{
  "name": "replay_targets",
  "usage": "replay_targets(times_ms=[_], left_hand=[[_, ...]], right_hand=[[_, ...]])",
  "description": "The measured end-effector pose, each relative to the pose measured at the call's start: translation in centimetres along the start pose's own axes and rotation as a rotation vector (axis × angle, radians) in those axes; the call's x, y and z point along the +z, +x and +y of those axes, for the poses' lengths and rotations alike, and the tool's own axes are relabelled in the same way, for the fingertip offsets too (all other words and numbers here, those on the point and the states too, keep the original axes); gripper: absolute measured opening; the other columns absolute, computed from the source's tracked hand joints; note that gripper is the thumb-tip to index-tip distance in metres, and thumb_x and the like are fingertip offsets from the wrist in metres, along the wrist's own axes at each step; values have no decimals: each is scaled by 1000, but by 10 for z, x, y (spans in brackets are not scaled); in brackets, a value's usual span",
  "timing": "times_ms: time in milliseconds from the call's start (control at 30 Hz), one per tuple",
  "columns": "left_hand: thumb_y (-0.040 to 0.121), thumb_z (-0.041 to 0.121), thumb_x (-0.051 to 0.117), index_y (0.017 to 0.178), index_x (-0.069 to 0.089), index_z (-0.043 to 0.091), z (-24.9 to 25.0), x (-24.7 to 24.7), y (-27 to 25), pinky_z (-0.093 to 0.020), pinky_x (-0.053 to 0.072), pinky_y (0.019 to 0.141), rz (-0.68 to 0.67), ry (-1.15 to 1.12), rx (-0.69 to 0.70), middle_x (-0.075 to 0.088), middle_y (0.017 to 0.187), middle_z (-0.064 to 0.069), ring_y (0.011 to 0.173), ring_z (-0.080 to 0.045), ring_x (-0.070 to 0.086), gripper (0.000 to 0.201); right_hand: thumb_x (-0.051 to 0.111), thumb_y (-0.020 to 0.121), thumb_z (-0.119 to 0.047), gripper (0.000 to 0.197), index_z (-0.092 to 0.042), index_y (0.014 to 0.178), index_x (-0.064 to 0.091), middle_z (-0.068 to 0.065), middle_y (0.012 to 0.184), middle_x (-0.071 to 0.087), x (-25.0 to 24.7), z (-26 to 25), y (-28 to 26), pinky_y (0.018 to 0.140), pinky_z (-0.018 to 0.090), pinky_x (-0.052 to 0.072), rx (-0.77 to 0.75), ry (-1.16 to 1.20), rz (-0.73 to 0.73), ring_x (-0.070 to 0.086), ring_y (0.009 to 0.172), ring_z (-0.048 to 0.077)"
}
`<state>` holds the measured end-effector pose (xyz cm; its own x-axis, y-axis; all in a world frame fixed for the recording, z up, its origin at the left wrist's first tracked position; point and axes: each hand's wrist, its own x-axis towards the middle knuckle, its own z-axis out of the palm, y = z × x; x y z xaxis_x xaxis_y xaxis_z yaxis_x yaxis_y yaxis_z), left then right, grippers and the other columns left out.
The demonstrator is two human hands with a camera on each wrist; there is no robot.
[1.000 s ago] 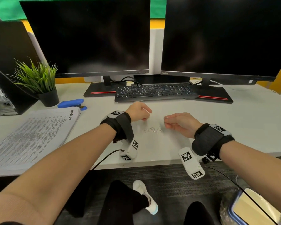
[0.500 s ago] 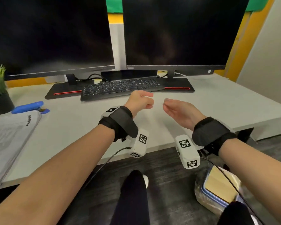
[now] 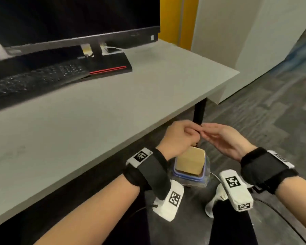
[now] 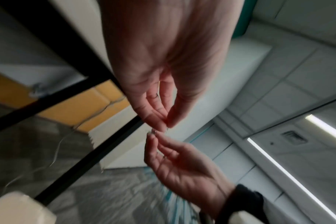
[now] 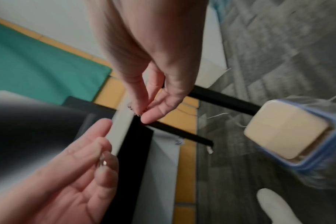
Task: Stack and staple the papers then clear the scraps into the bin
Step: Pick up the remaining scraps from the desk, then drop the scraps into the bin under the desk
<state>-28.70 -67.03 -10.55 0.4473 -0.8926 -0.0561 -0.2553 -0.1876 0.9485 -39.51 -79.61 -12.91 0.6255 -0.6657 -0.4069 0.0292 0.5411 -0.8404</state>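
My left hand (image 3: 196,132) and right hand (image 3: 204,134) meet fingertip to fingertip just past the desk's front edge, above the bin (image 3: 177,171). The bin stands on the floor, blue-rimmed, with a clear liner and a tan inside. In the left wrist view my left hand (image 4: 166,126) pinches thumb to fingers, and tiny pale scraps (image 4: 153,131) sit at the tips. In the right wrist view my right hand (image 5: 141,115) pinches small scraps (image 5: 132,109), with the bin (image 5: 316,159) below to the right. The papers and stapler are out of view.
The grey desk (image 3: 113,106) fills the left, with a black keyboard (image 3: 34,82) and a monitor base (image 3: 109,68) at the back. A black desk leg (image 3: 199,112) stands just behind my hands. My white shoe (image 3: 217,197) rests beside the bin on grey carpet.
Both hands lifted off the desk and swung right, past its front edge, to hang over the bin. The view turned right, so the papers, stapler and plant dropped out.
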Motion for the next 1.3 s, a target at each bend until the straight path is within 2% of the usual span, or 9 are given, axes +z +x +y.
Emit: replay_targets(times_ms=[167,233,367,433,533,667,833,1000,1300], left_hand=[[79,-2,56,93,74,8,-102,68,64,-31,57,76,-55,78,-206,60,55,17,57,0,60,26],[76,0,55,92,75,9,-146,87,94,-33,58,81,-26,111,-289,58,57,19,72,-15,67,27],[81,-3,55,90,74,6,-226,116,143,-28,54,79,24,184,-415,61,63,11,64,-15,61,23],[82,-2,55,91,74,6,-259,127,162,-28,55,78,43,230,-471,73,77,-4,76,-23,67,23],[83,-1,52,93,75,7,-297,140,183,-19,48,68,-40,324,-496,75,91,-9,68,-12,63,27],[84,-2,51,91,76,9,-326,152,194,-16,43,77,-188,455,-496,75,95,-7,90,-21,67,28],[89,4,50,97,76,16,-348,161,196,-25,48,92,-244,536,-506,71,113,-4,108,-25,64,29],[90,3,47,94,77,19,-351,162,198,-19,45,86,-281,522,-533,73,110,-1,106,-21,64,34],[81,-3,49,81,71,23,-342,163,200,-31,51,83,-292,712,-465,69,109,-5,102,-29,63,34]], right_hand=[[53,86,10,15,0,82,63,12,72,69,-67,70,71,61,18,59,128,34,167,70,61,12],[54,86,11,15,1,78,62,13,75,64,-88,102,106,57,16,58,163,41,215,68,57,10],[54,85,13,17,2,75,61,12,73,61,-121,163,170,51,15,55,243,-36,298,64,46,5],[55,84,15,20,-1,71,59,10,67,59,-133,189,197,45,14,53,303,-120,326,60,39,5],[58,81,14,26,-7,65,55,11,63,57,-149,227,231,44,20,53,392,-302,333,57,40,13],[68,75,-1,24,-19,59,66,11,74,68,-160,257,252,77,40,58,405,-689,318,65,71,28],[56,83,-5,27,-10,102,74,8,114,70,-169,267,251,94,28,47,380,-924,308,61,111,26],[56,83,-10,27,-18,101,74,5,115,70,-168,270,254,89,28,48,403,-954,344,61,109,27],[47,79,4,34,-12,98,71,9,116,64,-160,274,253,92,30,46,376,-901,364,59,108,29]])
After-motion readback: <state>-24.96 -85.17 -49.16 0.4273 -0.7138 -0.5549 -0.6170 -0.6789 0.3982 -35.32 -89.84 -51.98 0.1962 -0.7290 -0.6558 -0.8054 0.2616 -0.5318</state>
